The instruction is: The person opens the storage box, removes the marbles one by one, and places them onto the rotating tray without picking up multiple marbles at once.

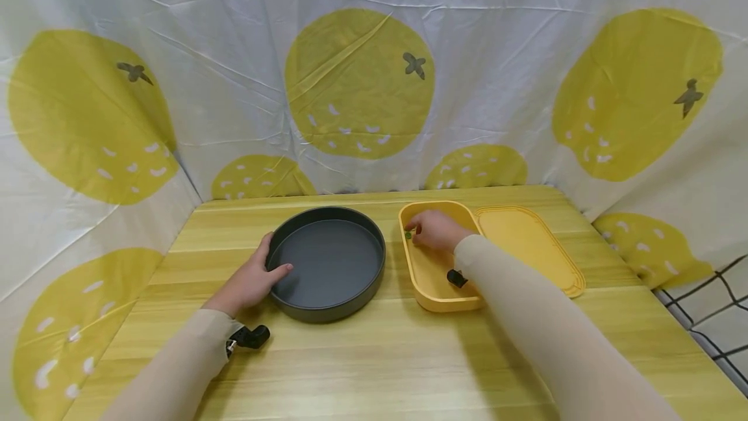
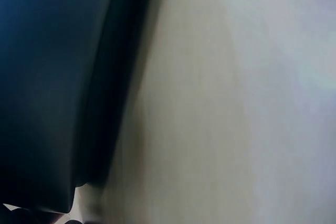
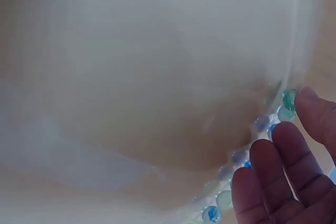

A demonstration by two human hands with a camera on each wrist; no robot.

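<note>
My left hand (image 1: pixel 248 281) holds the left side of a round dark-grey baking pan (image 1: pixel 327 265), thumb over the rim and fingers along the outer wall. The left wrist view shows the pan's dark wall (image 2: pixel 52 87) up close. Inside a yellow rectangular box (image 1: pixel 429 288), my right hand (image 1: pixel 438 230) reaches to the far left part. Glass marbles (image 3: pixel 224 200), green and blue, lie in a row along the box wall in the right wrist view. There the thumb touches a green marble (image 3: pixel 289 99), and the other fingers extend beside the row, holding nothing visible.
A flat yellow lid (image 1: pixel 528 245) lies to the right of the box. Both stand on a wood-grain table (image 1: pixel 362 362). A white curtain with yellow fruit prints (image 1: pixel 359 83) hangs behind, and a black wire grid (image 1: pixel 713 310) stands at the right edge.
</note>
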